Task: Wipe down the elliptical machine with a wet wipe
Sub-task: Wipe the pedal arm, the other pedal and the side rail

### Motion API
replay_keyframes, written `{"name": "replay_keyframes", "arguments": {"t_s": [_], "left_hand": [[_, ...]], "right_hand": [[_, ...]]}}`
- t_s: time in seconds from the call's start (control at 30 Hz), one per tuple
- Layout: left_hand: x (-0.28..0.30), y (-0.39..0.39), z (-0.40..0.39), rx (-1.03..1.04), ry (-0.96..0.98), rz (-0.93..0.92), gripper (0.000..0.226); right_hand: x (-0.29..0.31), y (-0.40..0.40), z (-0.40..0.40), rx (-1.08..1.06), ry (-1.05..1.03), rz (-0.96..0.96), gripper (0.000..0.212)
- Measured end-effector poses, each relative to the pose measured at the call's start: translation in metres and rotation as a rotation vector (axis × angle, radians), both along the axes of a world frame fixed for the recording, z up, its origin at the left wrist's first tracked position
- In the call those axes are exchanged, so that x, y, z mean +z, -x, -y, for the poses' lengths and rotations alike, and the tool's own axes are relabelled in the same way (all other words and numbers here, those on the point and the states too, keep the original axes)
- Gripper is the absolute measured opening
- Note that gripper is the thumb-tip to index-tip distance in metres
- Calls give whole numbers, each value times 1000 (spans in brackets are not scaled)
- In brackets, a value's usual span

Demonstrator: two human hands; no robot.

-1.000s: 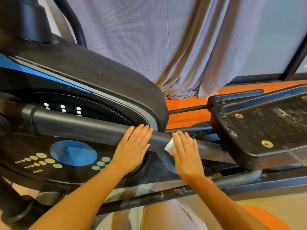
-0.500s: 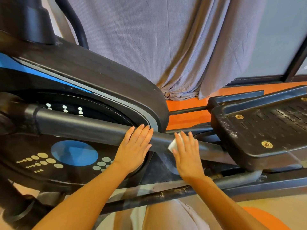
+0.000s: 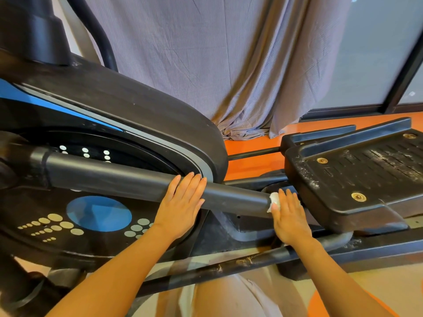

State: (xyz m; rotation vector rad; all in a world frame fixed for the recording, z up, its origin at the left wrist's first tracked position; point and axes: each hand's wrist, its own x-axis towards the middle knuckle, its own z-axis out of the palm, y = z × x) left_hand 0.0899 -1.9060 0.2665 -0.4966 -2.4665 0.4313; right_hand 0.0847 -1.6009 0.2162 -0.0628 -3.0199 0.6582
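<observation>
The black elliptical machine (image 3: 128,106) fills the left and centre, with a thick black pedal bar (image 3: 109,177) running from left down to the right. My left hand (image 3: 180,207) rests flat on that bar with straight fingers. Further right, my right hand (image 3: 289,216) presses a crumpled white wet wipe (image 3: 274,200) against the bar's lower end, just beside the dusty black foot pedal (image 3: 357,177). Most of the wipe is hidden under my palm.
A blue-and-black flywheel disc (image 3: 98,213) with pale dots sits below the bar. A grey curtain (image 3: 206,65) hangs behind. Orange floor (image 3: 251,145) shows between machine and pedal. A dusty lower rail (image 3: 229,268) crosses in front of my knees.
My right hand has slid the wipe rightward and down along the bar toward the foot pedal. The left hand has stayed in place on the bar.
</observation>
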Motion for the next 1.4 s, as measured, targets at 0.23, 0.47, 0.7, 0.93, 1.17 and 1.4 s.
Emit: {"name": "replay_keyframes", "arguments": {"t_s": [0.23,0.47,0.7,0.93,1.17,1.4], "left_hand": [[0,0,-1,-2,-5,-12,54],[0,0,0,6,2,-21,55],[-1,-1,-1,-1,-16,-23,54],[0,-6,-5,27,-55,-24,53],[11,-15,-7,16,-83,-31,58],[0,-43,24,39,-90,20,85]], "right_hand": [[24,1,24,101,1,-44,56],[26,-11,87,212,72,-241,51],[16,-7,65,276,104,-312,66],[11,-4,25,203,127,-167,56],[27,-12,62,226,159,-222,73],[42,-7,94,334,220,-245,57]]}}
